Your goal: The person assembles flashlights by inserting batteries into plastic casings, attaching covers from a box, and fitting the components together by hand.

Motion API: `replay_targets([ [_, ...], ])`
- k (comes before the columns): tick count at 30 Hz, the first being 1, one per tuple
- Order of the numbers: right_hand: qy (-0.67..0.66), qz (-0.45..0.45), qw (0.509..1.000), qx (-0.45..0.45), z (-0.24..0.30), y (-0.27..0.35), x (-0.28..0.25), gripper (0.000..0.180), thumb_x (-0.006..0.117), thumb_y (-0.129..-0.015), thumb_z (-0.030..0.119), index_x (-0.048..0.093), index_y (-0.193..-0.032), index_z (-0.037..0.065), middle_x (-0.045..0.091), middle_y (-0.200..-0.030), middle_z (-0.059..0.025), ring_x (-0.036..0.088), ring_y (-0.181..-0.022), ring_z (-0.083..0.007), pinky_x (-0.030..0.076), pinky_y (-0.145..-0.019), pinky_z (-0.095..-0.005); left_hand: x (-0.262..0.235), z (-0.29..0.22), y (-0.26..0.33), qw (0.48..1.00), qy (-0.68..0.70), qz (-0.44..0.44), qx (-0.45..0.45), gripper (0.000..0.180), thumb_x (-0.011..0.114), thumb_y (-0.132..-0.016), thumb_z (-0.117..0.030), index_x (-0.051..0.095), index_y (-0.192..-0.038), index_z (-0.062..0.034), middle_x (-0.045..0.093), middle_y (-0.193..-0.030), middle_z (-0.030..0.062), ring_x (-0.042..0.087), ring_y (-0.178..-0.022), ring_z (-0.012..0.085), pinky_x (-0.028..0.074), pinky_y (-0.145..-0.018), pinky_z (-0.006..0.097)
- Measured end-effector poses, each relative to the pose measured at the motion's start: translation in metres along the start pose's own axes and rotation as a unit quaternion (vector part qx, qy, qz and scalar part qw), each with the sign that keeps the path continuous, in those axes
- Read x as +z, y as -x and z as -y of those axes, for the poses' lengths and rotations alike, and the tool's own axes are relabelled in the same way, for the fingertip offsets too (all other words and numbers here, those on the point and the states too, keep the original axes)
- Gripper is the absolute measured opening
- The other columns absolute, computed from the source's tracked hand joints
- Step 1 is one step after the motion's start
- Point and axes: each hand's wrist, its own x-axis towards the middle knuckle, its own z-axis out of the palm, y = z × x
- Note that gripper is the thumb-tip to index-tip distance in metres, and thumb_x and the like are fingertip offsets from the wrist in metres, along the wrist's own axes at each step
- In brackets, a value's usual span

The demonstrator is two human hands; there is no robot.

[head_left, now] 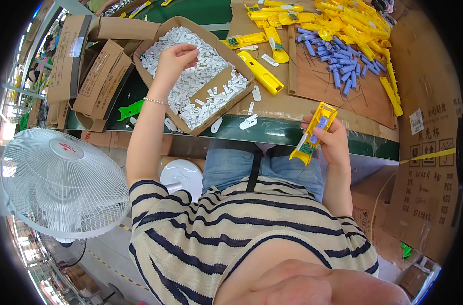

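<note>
My left hand (176, 61) is above a shallow cardboard box (206, 91) full of small white plastic pieces (183, 99). Its fingers are curled in together, and whatever they may pinch is too small or hidden to make out. In front of me at the table edge, my right hand (336, 143) grips a long yellow plastic housing (327, 111), tilted with its open side showing. Inside it lie a purple cylindrical battery (321, 122) and a green circuit board (306, 148). Part of the housing is covered by my thumb and fingers.
Purple batteries (345, 66) with thin wires and a heap of yellow housings (353, 25) occupy the far right. One yellow housing (262, 73) lies beside the box. A tall carton (429, 127) borders the right, folded cartons (102, 76) the left. A white fan (64, 183) stands at my left.
</note>
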Motion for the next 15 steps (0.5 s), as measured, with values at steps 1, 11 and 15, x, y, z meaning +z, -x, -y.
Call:
replay_targets([
  [1, 0.017, 0.012, 1.000, -0.003, -0.001, -0.001, 0.003, 0.042, 0.065, -0.076, 0.003, 0.051, -0.115, -0.002, 0.062, -0.106, -0.0159, 0.062, -0.096, -0.0247, 0.050, -0.083, -0.0363, 0.007, -0.006, 0.006, 0.997, 0.074, -0.012, 0.016, 0.023, 0.066, -0.081, -0.009, 0.063, -0.099, 0.0044, 0.066, -0.085, 0.0080, 0.062, -0.074, 0.0110, 0.052, -0.069, 0.023],
  [11, 0.017, 0.073, 0.996, -0.039, 0.009, 0.000, 0.047, 0.047, 0.069, -0.072, -0.002, 0.051, -0.116, -0.002, 0.058, -0.117, -0.0133, 0.062, -0.098, -0.0221, 0.050, -0.083, -0.0337, 0.097, -0.054, 0.089, 0.966, 0.245, 0.077, 0.020, 0.017, 0.059, -0.085, -0.003, 0.062, -0.101, 0.0028, 0.063, -0.082, 0.0072, 0.060, -0.071, 0.0122, 0.051, -0.065, 0.023],
  [15, -0.060, 0.124, 0.979, -0.150, 0.007, -0.002, 0.057, 0.056, 0.070, -0.069, -0.004, 0.049, -0.121, -0.002, 0.045, -0.133, -0.0154, 0.061, -0.099, -0.0236, 0.049, -0.086, -0.0349, 0.137, -0.042, 0.113, 0.931, 0.328, 0.146, -0.066, 0.014, 0.060, -0.086, -0.007, 0.061, -0.099, -0.0006, 0.063, -0.085, 0.0049, 0.060, -0.074, 0.0114, 0.051, -0.067, 0.024],
])
